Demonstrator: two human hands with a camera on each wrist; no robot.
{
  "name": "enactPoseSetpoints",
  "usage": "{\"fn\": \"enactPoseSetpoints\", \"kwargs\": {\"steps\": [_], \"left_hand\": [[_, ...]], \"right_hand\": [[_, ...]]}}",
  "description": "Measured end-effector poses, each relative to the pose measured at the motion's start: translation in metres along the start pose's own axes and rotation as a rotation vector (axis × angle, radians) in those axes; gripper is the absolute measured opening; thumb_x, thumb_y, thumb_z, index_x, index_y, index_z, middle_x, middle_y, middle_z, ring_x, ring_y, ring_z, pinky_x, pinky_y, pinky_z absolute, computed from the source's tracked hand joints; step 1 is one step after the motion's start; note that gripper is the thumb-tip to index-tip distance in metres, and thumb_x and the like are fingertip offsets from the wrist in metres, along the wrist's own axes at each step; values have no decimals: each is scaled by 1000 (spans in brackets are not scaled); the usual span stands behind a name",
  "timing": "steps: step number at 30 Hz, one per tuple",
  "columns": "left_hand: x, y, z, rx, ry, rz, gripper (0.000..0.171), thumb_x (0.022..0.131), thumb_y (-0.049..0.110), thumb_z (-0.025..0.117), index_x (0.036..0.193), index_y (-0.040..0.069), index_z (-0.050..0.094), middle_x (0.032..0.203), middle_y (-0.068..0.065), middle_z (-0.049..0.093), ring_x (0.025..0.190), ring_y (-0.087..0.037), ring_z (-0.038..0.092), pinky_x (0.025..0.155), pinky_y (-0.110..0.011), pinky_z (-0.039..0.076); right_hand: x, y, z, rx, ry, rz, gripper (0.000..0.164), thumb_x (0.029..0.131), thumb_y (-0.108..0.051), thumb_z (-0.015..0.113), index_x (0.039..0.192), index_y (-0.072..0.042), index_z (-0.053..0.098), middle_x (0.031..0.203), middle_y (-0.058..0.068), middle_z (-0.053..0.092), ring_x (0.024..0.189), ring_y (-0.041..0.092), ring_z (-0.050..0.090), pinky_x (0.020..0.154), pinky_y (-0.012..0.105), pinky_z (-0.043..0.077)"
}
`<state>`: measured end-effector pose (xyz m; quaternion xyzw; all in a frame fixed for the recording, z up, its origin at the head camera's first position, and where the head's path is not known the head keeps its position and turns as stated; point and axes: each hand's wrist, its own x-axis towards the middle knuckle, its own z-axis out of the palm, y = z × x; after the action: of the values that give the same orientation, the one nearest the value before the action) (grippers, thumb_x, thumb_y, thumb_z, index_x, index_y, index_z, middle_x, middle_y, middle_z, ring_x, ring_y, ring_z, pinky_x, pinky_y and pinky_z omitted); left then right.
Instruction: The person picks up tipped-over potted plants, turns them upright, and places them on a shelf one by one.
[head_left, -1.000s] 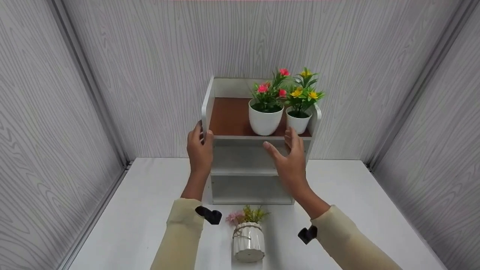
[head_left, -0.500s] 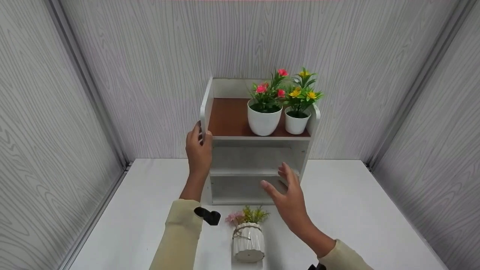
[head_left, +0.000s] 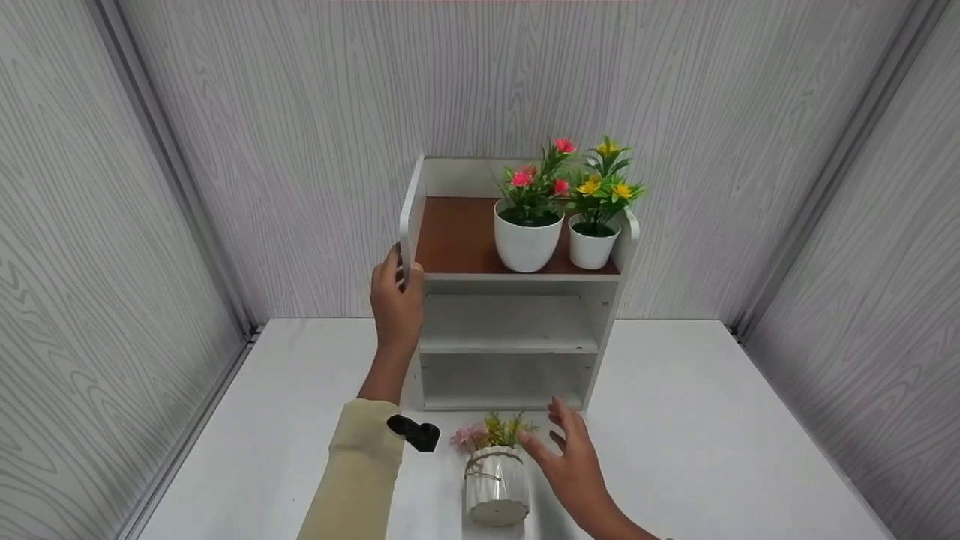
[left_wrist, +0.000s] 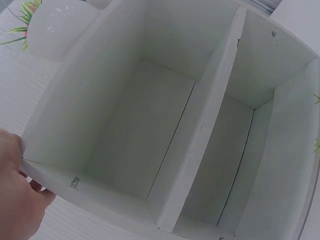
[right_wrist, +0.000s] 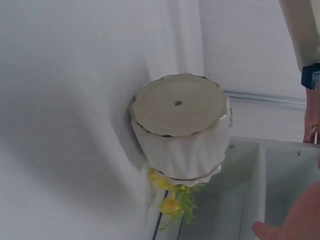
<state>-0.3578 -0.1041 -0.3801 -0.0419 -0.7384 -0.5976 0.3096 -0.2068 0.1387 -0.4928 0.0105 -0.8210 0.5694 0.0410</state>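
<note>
My left hand (head_left: 397, 307) grips the left side panel of a small white shelf unit (head_left: 514, 352), thumb in front and fingers behind its edge. In the left wrist view, that hand (left_wrist: 20, 192) holds the panel's rim beside the compartments. My right hand (head_left: 571, 469) is open, fingers spread, just right of a ribbed white flowerpot (head_left: 496, 487). The pot lies on its side on the table, base facing me, with twine round it and pink and yellow flowers (head_left: 504, 431) pointing towards the shelf. The right wrist view shows the pot's round base (right_wrist: 180, 107) close up.
On the shelf's brown top stand a larger white pot (head_left: 528, 246) with pink-red flowers and a smaller white pot (head_left: 592, 247) with yellow flowers, at the right. Two compartments lie below. Wood-grain panels (head_left: 300, 150) enclose the white table (head_left: 675, 420).
My right hand has moved down from the small yellow-flowered pot, past the shelf front, to beside the lying flowerpot. My left hand has stayed on the shelf's side panel.
</note>
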Motion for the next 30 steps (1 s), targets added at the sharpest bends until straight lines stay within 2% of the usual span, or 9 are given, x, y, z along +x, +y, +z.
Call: {"fn": "enactPoseSetpoints", "kwargs": {"steps": [6,12,17,21,25,30], "left_hand": [[0,-1,0,15,2,-3,53,105,31,51,154,11,41,132,-13,52,126,-28,56,106,-43,50],[-1,0,0,14,5,10,52,106,29,51,153,9,42,133,-13,53,126,-28,56,106,-43,50],[-1,0,-1,3,1,4,52,106,30,50,153,10,42,133,-12,52,126,-27,56,106,-43,50],[-1,1,0,5,1,0,53,106,30,51,153,11,42,134,-12,52,127,-27,55,106,-42,50],[-1,2,-1,-8,0,-1,53,105,30,51,154,10,41,136,-12,52,127,-27,55,106,-42,50],[-2,0,-2,-10,-7,8,54,106,30,51,154,10,40,135,-12,51,127,-26,54,105,-42,50]], "right_hand": [[-8,19,13,0,-68,124,99,89,-57,70,157,0,26,155,24,33,144,45,34,115,58,35],[-10,39,23,10,-146,173,96,93,-54,67,155,6,25,153,30,33,140,51,35,111,60,39],[-11,49,29,2,-202,228,102,91,-59,65,154,9,24,153,35,31,138,54,37,107,61,43],[-11,52,35,-12,-222,286,105,89,-66,64,154,9,27,152,34,35,136,54,40,103,62,45],[-12,56,40,-11,-243,311,107,87,-69,62,154,7,28,153,32,37,135,52,43,104,62,44],[-12,57,41,-24,-276,297,105,90,-69,59,154,9,27,152,33,38,131,50,48,101,58,49]]}}
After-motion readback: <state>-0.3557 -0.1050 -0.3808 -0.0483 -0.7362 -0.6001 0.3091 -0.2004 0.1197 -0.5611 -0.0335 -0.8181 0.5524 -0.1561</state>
